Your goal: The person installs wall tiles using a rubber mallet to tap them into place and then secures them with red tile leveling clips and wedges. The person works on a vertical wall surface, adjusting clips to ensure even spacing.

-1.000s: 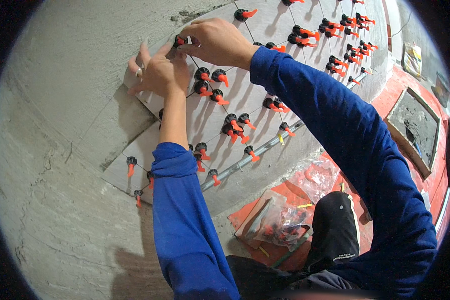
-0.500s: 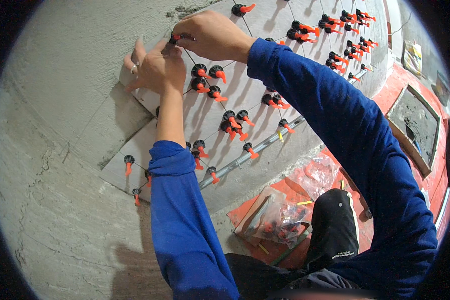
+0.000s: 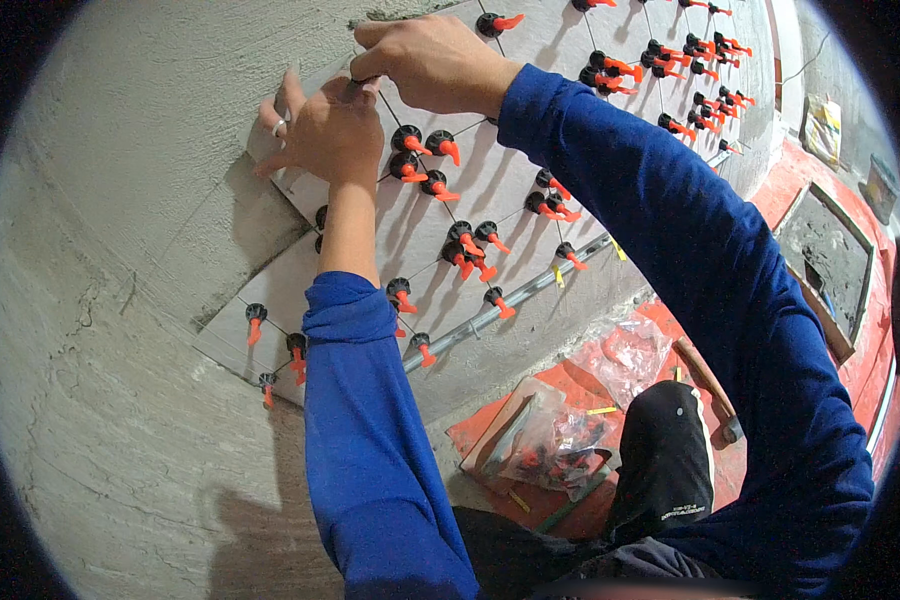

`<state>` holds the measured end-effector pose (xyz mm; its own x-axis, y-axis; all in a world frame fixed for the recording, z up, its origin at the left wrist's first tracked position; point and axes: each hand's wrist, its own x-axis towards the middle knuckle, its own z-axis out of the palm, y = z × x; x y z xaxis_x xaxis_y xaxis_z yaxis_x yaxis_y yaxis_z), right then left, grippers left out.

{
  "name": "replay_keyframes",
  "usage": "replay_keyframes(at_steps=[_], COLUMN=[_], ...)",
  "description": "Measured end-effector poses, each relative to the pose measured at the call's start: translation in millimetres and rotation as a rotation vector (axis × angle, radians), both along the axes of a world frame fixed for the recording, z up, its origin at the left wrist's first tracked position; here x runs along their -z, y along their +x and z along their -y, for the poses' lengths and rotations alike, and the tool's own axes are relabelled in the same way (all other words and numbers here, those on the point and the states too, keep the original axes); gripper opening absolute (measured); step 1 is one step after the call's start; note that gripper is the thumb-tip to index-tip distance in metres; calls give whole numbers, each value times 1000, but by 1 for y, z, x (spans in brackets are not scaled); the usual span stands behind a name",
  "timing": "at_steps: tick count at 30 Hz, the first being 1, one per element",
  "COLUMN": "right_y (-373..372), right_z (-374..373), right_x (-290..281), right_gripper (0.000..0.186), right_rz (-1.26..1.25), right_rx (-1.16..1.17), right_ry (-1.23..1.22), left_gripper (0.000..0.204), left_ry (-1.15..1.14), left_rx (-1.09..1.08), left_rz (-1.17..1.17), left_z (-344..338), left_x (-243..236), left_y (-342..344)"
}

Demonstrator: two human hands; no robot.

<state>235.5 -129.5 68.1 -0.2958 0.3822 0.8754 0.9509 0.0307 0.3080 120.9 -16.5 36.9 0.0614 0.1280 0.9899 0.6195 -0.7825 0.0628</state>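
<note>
My left hand, a ring on one finger, lies against the upper left edge of the pale wall tiles. Its fingers are spread, and its thumb side is close to my right fingertips. My right hand is closed in a pinch on a tile leveling clip at the joint there. Only a dark bit of that clip shows; the rest is behind my fingers. Below my hands, several black leveling clips with red handles sit along the tile joints, like many others across the tiles.
Rough grey cement covers the wall at left. A metal rail runs along the tiles' lower edge. On the red floor sheet lie a clear plastic bag of clips, a hammer and a mortar tray. My knee is near the bag.
My right hand has turned at the clip; its red handle, seen between the fingers before, is now mostly hidden. My left hand stays spread on the tile. The whole view has shifted slightly.
</note>
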Motion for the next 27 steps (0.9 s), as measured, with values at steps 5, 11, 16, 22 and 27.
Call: replay_keyframes(at_steps=[5, 11, 16, 22, 27], right_y=[0, -9, -14, -9, -6], right_z=[5, 7, -4, -7, -4], right_x=[7, 11, 17, 20, 20], right_gripper=[26, 47, 28, 15, 17], right_rz=[-128, -318, -358, -274, -120], right_rx=[-115, 79, -82, -160, -93], right_ry=[154, 58, 167, 187, 142], left_gripper=[25, 29, 27, 29, 40], left_ry=[-22, 3, 38, 59, 149], left_rx=[-25, -30, 12, 0, -25], left_rz=[-8, 27, 34, 22, 75], left_z=[3, 0, -3, -7, -7], left_x=[0, 0, 1, 2, 2], left_y=[0, 2, 2, 2, 4])
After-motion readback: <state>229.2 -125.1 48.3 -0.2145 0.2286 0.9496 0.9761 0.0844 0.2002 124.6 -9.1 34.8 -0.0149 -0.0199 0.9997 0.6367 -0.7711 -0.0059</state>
